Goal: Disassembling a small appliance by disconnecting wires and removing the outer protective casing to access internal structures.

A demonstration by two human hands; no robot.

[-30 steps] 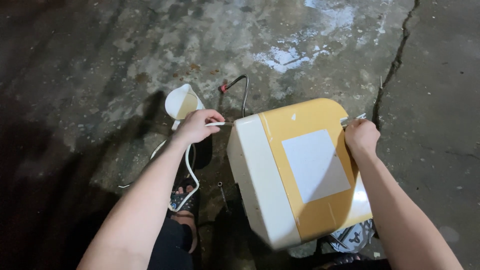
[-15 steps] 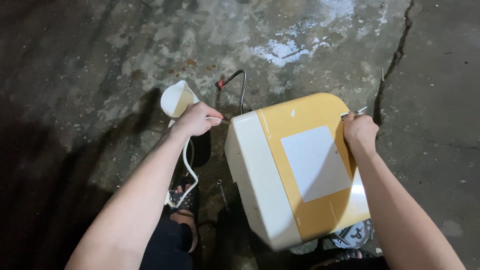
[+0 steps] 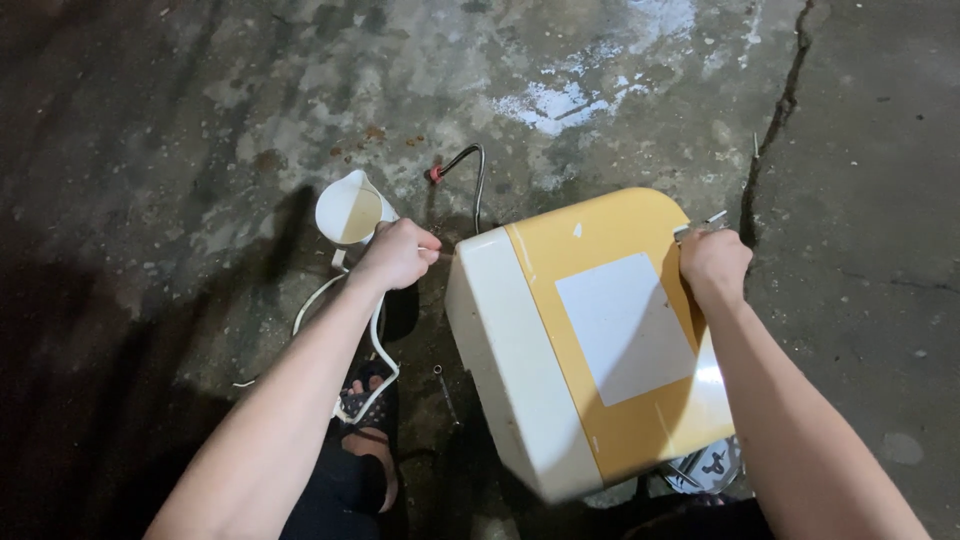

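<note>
Cracked concrete floor [image 3: 200, 120] surrounds the yellow-and-white casing [image 3: 590, 340], left hand [image 3: 398, 255] and right hand [image 3: 712, 265] each closed on opposite edges.

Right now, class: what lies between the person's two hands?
In the head view, the yellow-and-white box fills the stretch between the left hand and the right hand; each hand grips a thin metal piece at its top corners.
</note>
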